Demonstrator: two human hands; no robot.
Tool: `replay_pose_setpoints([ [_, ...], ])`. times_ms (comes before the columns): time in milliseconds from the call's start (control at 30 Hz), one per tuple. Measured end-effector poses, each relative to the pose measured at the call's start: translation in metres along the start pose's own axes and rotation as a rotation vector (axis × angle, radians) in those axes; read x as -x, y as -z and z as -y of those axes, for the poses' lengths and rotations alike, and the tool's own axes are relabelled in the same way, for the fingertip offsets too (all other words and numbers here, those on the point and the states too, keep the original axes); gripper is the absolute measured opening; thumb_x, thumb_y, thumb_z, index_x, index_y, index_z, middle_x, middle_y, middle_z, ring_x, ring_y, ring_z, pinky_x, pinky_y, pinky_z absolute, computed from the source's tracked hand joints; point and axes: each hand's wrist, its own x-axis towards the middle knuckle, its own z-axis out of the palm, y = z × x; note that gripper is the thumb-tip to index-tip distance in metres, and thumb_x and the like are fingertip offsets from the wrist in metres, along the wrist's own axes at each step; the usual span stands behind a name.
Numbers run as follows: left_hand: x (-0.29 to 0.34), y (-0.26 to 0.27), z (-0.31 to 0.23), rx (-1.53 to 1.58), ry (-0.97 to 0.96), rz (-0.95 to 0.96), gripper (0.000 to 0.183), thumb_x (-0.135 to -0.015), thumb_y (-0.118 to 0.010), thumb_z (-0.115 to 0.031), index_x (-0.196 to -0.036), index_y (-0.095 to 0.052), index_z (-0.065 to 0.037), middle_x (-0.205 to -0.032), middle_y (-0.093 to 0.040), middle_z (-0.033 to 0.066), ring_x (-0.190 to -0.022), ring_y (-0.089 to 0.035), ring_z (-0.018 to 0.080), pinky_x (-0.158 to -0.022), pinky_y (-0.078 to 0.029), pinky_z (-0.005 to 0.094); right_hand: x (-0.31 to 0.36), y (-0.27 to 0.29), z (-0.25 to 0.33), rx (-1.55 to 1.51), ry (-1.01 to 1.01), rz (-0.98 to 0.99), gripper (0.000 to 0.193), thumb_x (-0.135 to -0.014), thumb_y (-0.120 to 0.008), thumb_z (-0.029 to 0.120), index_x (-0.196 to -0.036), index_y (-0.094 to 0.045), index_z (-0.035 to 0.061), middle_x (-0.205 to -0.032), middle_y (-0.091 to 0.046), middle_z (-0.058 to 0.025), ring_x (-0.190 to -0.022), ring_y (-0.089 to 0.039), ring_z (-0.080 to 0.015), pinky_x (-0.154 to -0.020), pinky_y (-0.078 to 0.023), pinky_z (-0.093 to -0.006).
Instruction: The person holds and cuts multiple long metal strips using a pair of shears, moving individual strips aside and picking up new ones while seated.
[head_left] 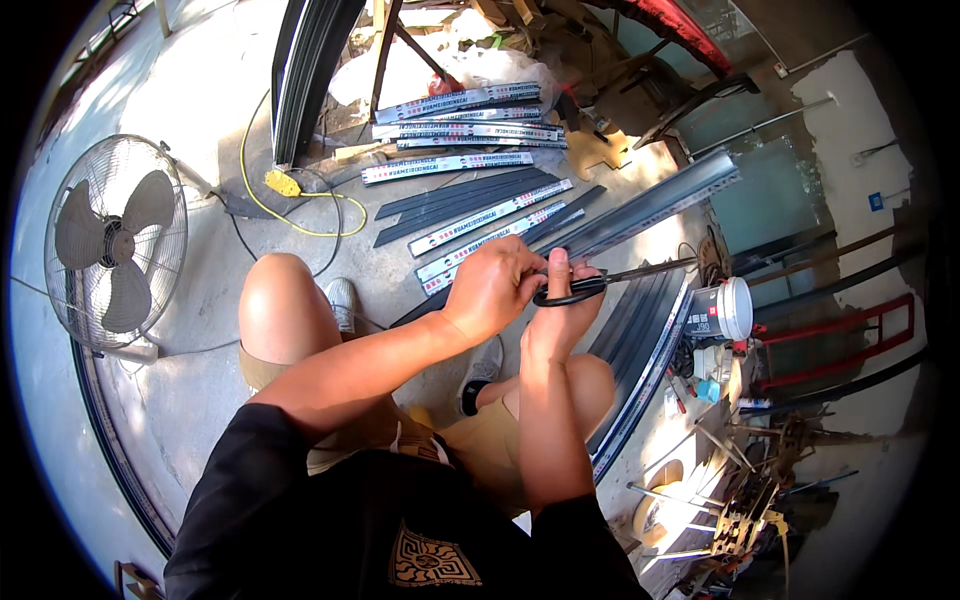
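Observation:
In front of my knees, my right hand grips a pair of scissors by its black handles, thumb pointing up. The blades point off to the right. My left hand is close beside the handles with its fingers pinched together; what they hold, if anything, is hidden. Just beyond my hands a long grey metal profile with printed film along its edge lies slanting to the far right. Below the blades, a bundle of dark strips runs along the floor by my right knee.
Several film-wrapped profiles and dark strips lie on the floor ahead. A floor fan stands at the left, near a yellow cable. A white-lidded bucket and a red metal frame are at the right.

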Motion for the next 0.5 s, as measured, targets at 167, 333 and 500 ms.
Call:
replay_pose_setpoints([
  [167,-0.006,0.007,0.004,-0.022,0.077,0.116,0.011,-0.083,-0.077,-0.013,-0.084,-0.071,-0.004,-0.084,-0.068,0.0134,-0.080,-0.068,0.0384,-0.070,-0.055,0.0484,-0.005,0.002,-0.001,-0.047,-0.089,0.034,0.040,-0.095,-0.083,0.010,-0.108,-0.046,0.0036,-0.105,-0.056,-0.0061,-0.096,-0.057,-0.0141,-0.083,-0.050,-0.0280],
  [333,-0.004,0.022,0.006,-0.109,0.049,0.226,0.022,-0.087,-0.082,-0.026,-0.100,-0.078,-0.008,-0.091,-0.074,0.0124,-0.080,-0.073,0.0357,-0.072,-0.059,0.0448,-0.029,0.005,0.003,0.003,-0.028,-0.011,0.038,-0.096,-0.083,0.014,-0.108,-0.048,0.0037,-0.104,-0.056,-0.0051,-0.094,-0.056,-0.0139,-0.082,-0.048,-0.0274],
  [500,-0.002,0.014,0.019,-0.231,0.095,0.220,0.019,-0.088,-0.081,-0.026,-0.097,-0.078,-0.009,-0.085,-0.074,0.0113,-0.077,-0.073,0.0350,-0.070,-0.058,0.0448,-0.044,-0.008,0.026,-0.043,-0.041,-0.016,0.035,-0.098,-0.081,0.016,-0.099,-0.048,0.0070,-0.096,-0.057,-0.0031,-0.089,-0.054,-0.0116,-0.078,-0.046,-0.0268],
])
